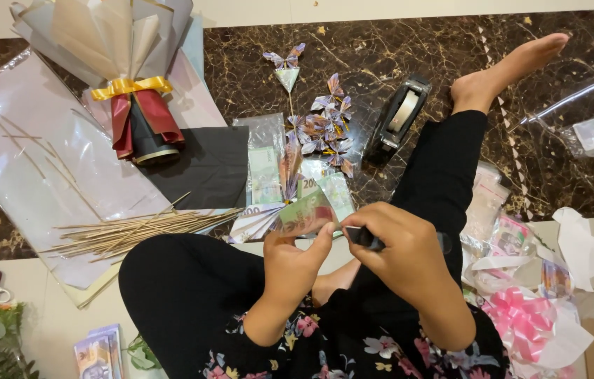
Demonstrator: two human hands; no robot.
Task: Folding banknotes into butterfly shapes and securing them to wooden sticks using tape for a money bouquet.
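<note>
The person is wearing plain black trousers (185,288) covering both legs down to the ankle. Over the lap a black top (353,347) is showing, printed with small flowers in pink, white and yellow with green leaves. The foot (507,67) is going bare, with no sock or shoe. The left hand (295,270) and right hand (399,245) are wearing no gloves, and no sleeves are reaching the forearms.
</note>
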